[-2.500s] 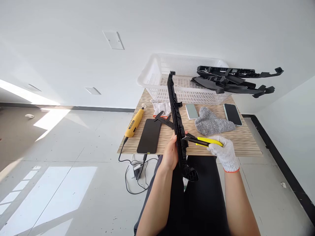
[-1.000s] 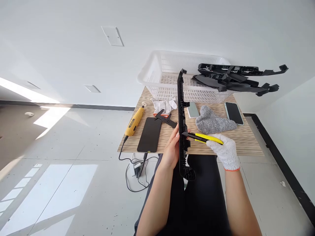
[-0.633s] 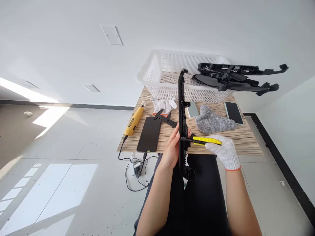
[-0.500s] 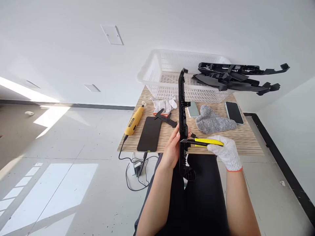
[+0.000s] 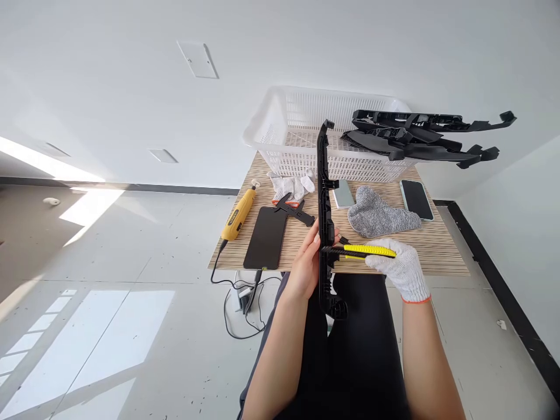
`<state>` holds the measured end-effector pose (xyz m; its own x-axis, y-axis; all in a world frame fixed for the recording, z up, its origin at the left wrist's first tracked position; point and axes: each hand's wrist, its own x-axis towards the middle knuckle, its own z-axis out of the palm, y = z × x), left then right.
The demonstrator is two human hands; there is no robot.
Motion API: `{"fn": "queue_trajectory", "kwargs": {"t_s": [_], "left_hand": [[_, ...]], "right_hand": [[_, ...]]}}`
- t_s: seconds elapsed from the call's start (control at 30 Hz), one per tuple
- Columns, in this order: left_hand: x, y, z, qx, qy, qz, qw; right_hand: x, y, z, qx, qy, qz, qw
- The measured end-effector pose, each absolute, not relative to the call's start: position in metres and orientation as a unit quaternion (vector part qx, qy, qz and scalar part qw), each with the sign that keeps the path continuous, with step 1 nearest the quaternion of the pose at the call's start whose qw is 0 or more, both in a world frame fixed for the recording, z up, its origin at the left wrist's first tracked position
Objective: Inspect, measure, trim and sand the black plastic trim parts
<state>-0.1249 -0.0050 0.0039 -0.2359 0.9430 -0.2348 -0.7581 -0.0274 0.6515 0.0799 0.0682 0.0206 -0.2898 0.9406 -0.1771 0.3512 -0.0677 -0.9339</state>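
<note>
My bare left hand (image 5: 306, 265) is closed around a long black plastic trim piece (image 5: 324, 216), held lengthwise above the table's front edge and my lap. On my right hand (image 5: 398, 265) is a white knitted glove with an orange cuff. Its fingers grip a yellow and black utility knife (image 5: 370, 251), whose blade points left. The blade end lies against or just over the lower middle of the trim piece; actual contact is hard to make out.
A white plastic basket (image 5: 289, 153) at the back holds several black trim pieces (image 5: 406, 137) jutting right. Around the striped table lie a yellow rotary tool (image 5: 238, 214), a black tablet (image 5: 266, 238), a black caliper (image 5: 295, 211), a white glove (image 5: 291, 188), a grey cloth (image 5: 380, 216) and a phone (image 5: 416, 200).
My right hand and the utility knife have shifted very slightly left and up along the trim piece. The left hand and trim piece stay nearly still.
</note>
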Motion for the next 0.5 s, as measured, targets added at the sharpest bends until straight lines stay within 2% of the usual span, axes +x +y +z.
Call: {"fn": "queue_trajectory", "kwargs": {"t_s": [0.07, 0.17, 0.5], "left_hand": [[-0.1248, -0.0052, 0.0042, 0.135, 0.349, 0.704, 0.603], [-0.1246, -0.0055, 0.0052, 0.134, 0.351, 0.703, 0.604], [-0.1254, -0.0054, 0.0036, 0.135, 0.351, 0.704, 0.603]], "right_hand": [[0.0784, 0.0675, 0.0207, -0.538, -0.602, 0.5, 0.315], [0.0761, 0.066, 0.0213, -0.529, -0.6, 0.524, 0.293], [0.0802, 0.0717, 0.0178, -0.544, -0.611, 0.475, 0.324]]}}
